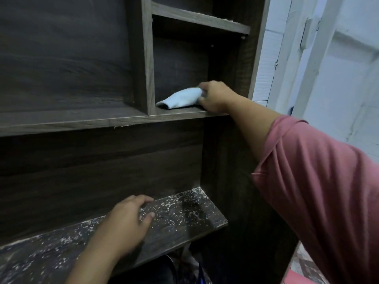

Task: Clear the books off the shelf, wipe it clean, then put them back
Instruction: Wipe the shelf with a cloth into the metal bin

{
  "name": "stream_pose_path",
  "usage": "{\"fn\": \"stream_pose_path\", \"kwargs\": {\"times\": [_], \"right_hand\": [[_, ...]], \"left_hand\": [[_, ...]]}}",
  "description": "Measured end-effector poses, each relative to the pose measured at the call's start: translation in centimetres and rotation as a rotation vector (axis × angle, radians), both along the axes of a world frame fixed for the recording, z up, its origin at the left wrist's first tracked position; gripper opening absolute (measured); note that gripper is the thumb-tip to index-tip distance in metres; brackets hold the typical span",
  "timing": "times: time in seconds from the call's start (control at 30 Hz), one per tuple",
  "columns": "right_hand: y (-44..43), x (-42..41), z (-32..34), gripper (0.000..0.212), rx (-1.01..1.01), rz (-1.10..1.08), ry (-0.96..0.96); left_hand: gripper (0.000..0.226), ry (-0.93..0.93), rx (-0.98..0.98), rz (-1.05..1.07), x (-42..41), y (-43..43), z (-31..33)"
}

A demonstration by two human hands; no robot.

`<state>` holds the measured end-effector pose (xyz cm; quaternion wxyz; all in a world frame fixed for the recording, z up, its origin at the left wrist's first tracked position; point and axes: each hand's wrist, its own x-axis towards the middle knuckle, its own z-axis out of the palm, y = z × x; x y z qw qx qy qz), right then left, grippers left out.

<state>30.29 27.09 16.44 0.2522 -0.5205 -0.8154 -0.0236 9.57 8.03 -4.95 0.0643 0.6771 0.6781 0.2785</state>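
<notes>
A dark wood shelf unit fills the view. My right hand (214,96) grips a light blue cloth (180,98) that lies on the floor of a small bare compartment (180,111) at the upper right. My left hand (128,220) rests flat, fingers spread, on a lower shelf board (184,214) speckled with white dust and flakes. No books are in view.
An upright divider (146,58) stands left of the compartment, and another shelf (201,18) runs above it. A long shelf edge (82,125) extends left. A white tiled wall (328,68) is at the right. Dark items sit below the dusty board.
</notes>
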Motion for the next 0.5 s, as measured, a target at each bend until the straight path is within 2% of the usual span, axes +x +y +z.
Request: {"fn": "stream_pose_path", "kwargs": {"times": [0.1, 0.2, 0.27, 0.37, 0.5], "right_hand": [[-1.3, -0.3, -0.1, 0.042, 0.420, -0.162, 0.064], [-5.4, -0.6, -0.5, 0.045, 0.611, -0.204, 0.212], [-8.7, -0.9, -2.5, 0.044, 0.584, -0.170, 0.311], [-13.2, -2.0, -8.1, 0.042, 0.467, -0.137, 0.352], [-16.7, -4.1, -17.0, 0.044, 0.102, -0.165, 0.363]], "left_hand": [[0.032, -0.030, -0.010, 0.000, -0.3, -0.3, -0.2], [0.033, -0.080, 0.046, 0.002, -0.6, -0.7, -0.7], [0.034, -0.120, 0.087, -0.008, -0.7, -1.1, -1.2], [0.036, -0.155, 0.137, -0.010, -1.4, -1.5, -2.5], [0.036, -0.159, 0.138, 0.027, -2.6, -2.2, -5.6]]}}
